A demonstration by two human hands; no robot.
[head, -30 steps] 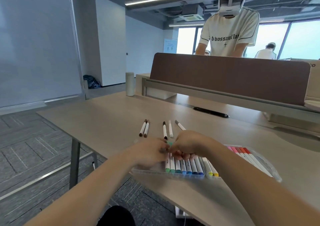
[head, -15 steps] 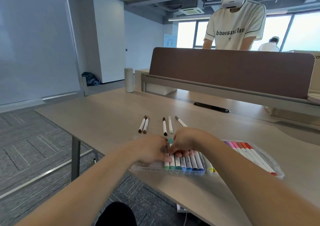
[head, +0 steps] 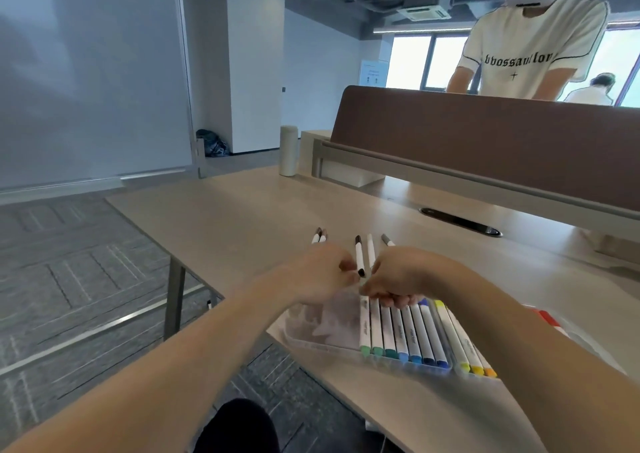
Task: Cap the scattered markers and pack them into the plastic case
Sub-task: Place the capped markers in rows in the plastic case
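A clear plastic case (head: pixel 322 324) lies at the table's near edge. It holds a row of capped markers (head: pixel 401 334) running from green to blue, then yellow and orange. My right hand (head: pixel 398 276) curls over the far ends of that row, thumb and forefinger at the top of the leftmost green marker (head: pixel 364 324). My left hand (head: pixel 322 272) hovers over the case's bare left part with curled fingers, its tips beside the near end of a loose black-capped marker (head: pixel 359 255). Beyond lie two brown markers (head: pixel 318 237), a white marker (head: pixel 370 248) and a grey marker (head: pixel 387 240).
Red markers (head: pixel 547 317) show in the case's right part behind my right forearm. A brown divider (head: pixel 485 147) runs across the back of the table (head: pixel 242 217), with a black cable slot (head: pixel 460 222) and a white cylinder (head: pixel 288 151). A person stands behind the divider.
My hands have drawn slightly apart. The teal marker end that stood between them is gone from sight, and the row in the case now lies flat.
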